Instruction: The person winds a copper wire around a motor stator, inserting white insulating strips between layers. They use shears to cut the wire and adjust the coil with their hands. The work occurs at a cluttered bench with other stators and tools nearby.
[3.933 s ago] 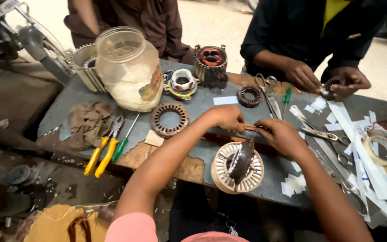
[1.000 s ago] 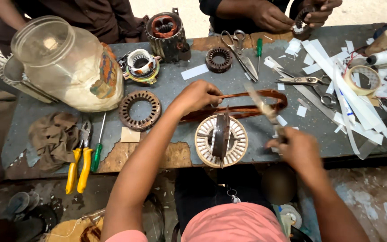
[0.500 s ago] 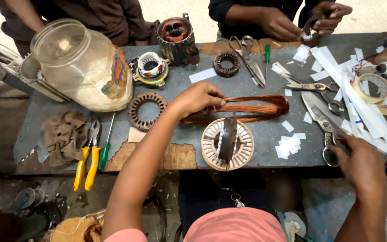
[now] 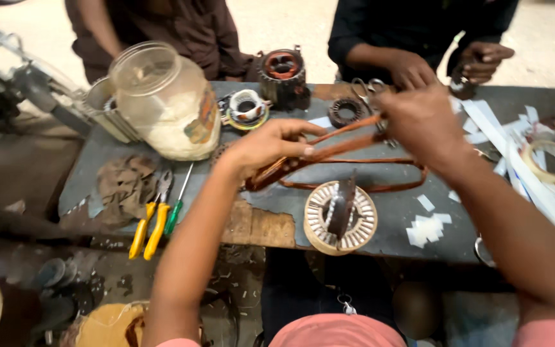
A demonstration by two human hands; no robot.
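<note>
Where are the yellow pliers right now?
In the head view, the yellow pliers lie near the table's left front edge, beside a green screwdriver and just right of a brown rag.

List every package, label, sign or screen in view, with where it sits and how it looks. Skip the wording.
Jar: clear plastic, back left of the table, tilted, whitish stuff inside.
Label: on the jar's side, orange and dark, print blurred.
Tape roll: right edge, pale ring.
No signs or screens show.
The left hand and right hand hold a copper coil, no package.
</note>
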